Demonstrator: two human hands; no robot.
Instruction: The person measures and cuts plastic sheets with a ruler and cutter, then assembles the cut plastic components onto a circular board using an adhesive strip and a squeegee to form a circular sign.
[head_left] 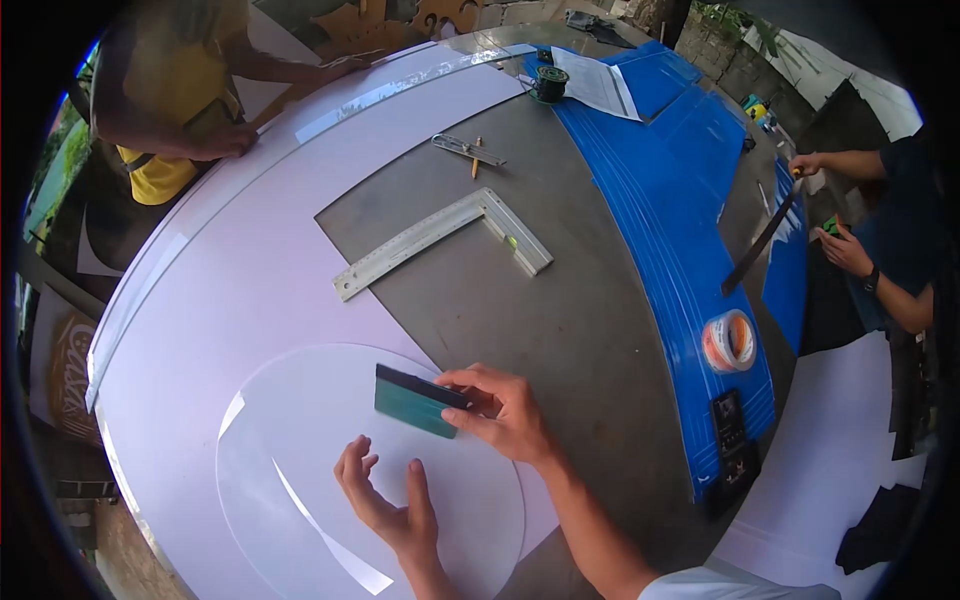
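A flat green squeegee (pixel 412 408) with a black edge is pinched between the thumb and fingers of my right hand (pixel 505 415). It is tilted above a round white disc (pixel 470 500). My left hand (pixel 392 497) is over the same disc, below and left of the squeegee, holding nothing, its fingers apart and curved. On the disc's left part lies a narrow white strip (pixel 325 530). The disc overlaps a large white sheet (pixel 230 270) on the table.
A metal square (pixel 420 237), a pencil (pixel 476 158) and a slim metal tool (pixel 467 149) lie ahead. Blue sheeting (pixel 650 180) carries a tape roll (pixel 729 342) and a black device (pixel 735 435). One person (pixel 180 80) leans at far left; another's hand (pixel 806 165) holds a long blade (pixel 762 242) at right.
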